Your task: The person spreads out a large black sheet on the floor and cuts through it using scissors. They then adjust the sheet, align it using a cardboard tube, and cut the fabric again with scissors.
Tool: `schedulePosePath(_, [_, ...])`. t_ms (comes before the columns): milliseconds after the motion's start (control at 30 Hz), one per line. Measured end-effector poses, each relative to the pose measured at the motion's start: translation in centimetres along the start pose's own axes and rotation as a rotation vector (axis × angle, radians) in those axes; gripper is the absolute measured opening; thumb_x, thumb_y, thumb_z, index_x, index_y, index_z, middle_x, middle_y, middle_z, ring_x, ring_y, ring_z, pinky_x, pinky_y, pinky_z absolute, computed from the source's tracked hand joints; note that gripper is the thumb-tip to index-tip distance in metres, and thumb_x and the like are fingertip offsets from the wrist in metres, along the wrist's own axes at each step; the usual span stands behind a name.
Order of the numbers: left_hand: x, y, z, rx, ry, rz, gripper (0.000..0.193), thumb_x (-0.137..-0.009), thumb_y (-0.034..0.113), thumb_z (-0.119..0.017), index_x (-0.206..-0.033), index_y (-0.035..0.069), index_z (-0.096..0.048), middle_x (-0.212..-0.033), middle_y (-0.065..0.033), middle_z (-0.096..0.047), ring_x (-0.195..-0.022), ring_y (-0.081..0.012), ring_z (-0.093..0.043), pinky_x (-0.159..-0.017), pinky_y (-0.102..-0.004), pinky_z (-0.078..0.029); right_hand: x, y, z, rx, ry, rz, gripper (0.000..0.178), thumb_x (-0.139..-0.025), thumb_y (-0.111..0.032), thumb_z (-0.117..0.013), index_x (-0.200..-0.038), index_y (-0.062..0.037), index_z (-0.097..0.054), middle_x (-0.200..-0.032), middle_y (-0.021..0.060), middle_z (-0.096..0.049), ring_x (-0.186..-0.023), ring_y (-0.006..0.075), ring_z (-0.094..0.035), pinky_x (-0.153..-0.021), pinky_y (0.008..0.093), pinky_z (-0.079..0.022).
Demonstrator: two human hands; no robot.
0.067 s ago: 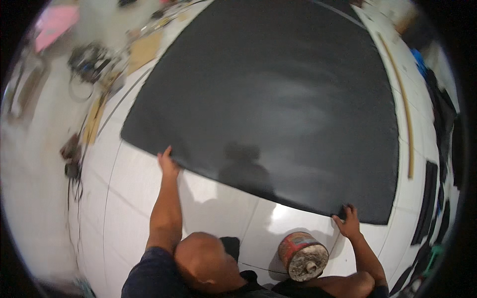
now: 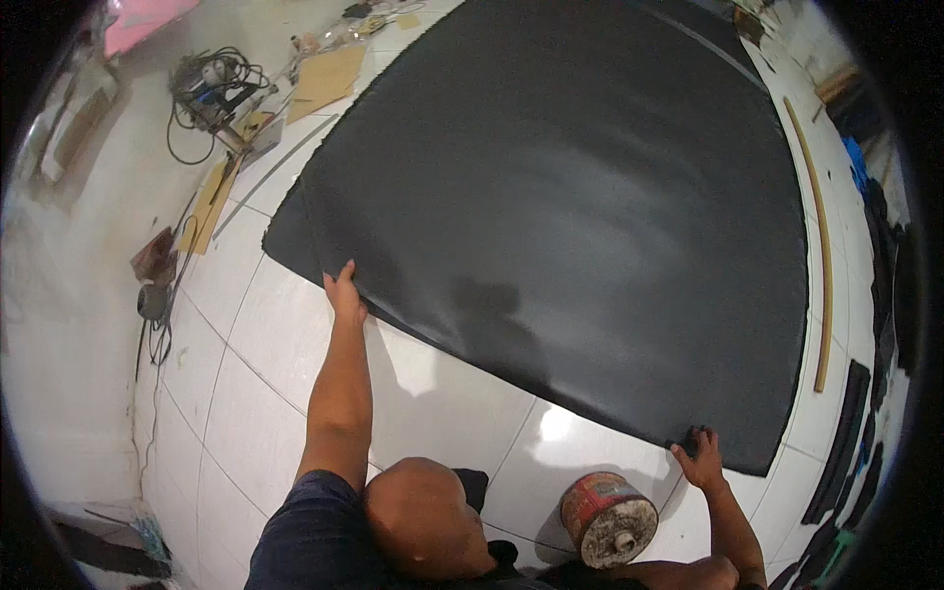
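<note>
evidently, left hand [image 2: 345, 297] and right hand [image 2: 702, 463] grip a black sheet [image 2: 590, 197] by its near edge (the right near a corner).

Sheet [image 2: 590, 216] smooth, leather-like, soft sheen; tiles [image 2: 270, 305] glossy; can [image 2: 608, 519] metal-looking, top rough, crusted; stick [image 2: 825, 265] wood-like; sleeve [image 2: 305, 536] matt cloth

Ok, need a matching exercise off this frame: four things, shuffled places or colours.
1. Large sheet
2. Left hand
3. Round can
4. Long rod

A. Yellow-brown, lying right of the sheet
B. Reddish side, grimy pale top
C. Black, slightly glossy
D. At the sheet's near edge

Pairs: 1-C, 2-D, 3-B, 4-A
</note>
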State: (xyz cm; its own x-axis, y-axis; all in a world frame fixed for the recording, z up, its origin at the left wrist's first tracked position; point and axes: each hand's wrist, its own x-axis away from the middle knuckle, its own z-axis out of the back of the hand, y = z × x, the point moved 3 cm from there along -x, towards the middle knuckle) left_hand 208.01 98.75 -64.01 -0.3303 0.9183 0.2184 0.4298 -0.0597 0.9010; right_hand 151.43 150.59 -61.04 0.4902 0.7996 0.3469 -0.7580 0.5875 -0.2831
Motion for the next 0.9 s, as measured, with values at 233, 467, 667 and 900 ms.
schedulePosePath(233, [-7.1, 7.6, 1.3, -0.719, 0.046, -0.614, 0.060, -0.082, 0.006, -0.060, -0.139, 0.000, -0.041, -0.136, -0.0184, -0.050, -0.122, -0.0302, -0.051, -0.103, -0.0363, -0.038, -1.6, -0.6, 1.2, 0.041, -0.262, 0.075, 0.088, -0.078, -0.058, -0.067, -0.131, 0.0086, -0.045, -0.135, 0.0318, -0.039, -0.123, 0.0450, -0.041, -0.104, 0.0515, -0.035])
schedulePosePath(467, [-8.9, 2.9, 9.6, -1.154, 0.451, -0.270, 0.056, -0.079, 0.023, -0.061, -0.125, -0.008, -0.053, -0.125, -0.0286, -0.056, -0.119, -0.0394, -0.054, -0.101, -0.0415, -0.042, -1.8, -1.7, 1.2, 0.089, -0.376, -0.012, 0.097, -0.078, -0.061, -0.067, -0.134, 0.0132, -0.040, -0.141, 0.0350, -0.035, -0.134, 0.0465, -0.032, -0.111, 0.0497, -0.030])
schedulePosePath(667, [-12.7, 3.5, 9.7, -1.037, 0.492, -0.223, 0.057, -0.078, 0.024, -0.064, -0.123, -0.009, -0.052, -0.121, -0.0295, -0.058, -0.116, -0.0412, -0.055, -0.098, -0.0421, -0.044, -2.0, -4.2, 2.6, 0.044, -0.484, -0.119, 0.099, -0.079, -0.063, -0.064, -0.139, 0.0104, -0.035, -0.146, 0.0334, -0.029, -0.137, 0.0461, -0.027, -0.114, 0.0493, -0.024])
schedulePosePath(900, [-12.5, 4.6, 8.4, -1.258, 0.464, -0.488, 0.063, -0.079, 0.013, -0.060, -0.138, -0.002, -0.041, -0.119, -0.0294, -0.057, -0.114, -0.0415, -0.054, -0.097, -0.0440, -0.044, -1.8, -3.0, 2.0, 0.057, -0.539, -0.125, 0.102, -0.080, -0.065, -0.062, -0.142, 0.0085, -0.031, -0.150, 0.0298, -0.025, -0.141, 0.0442, -0.020, -0.116, 0.0477, -0.021])
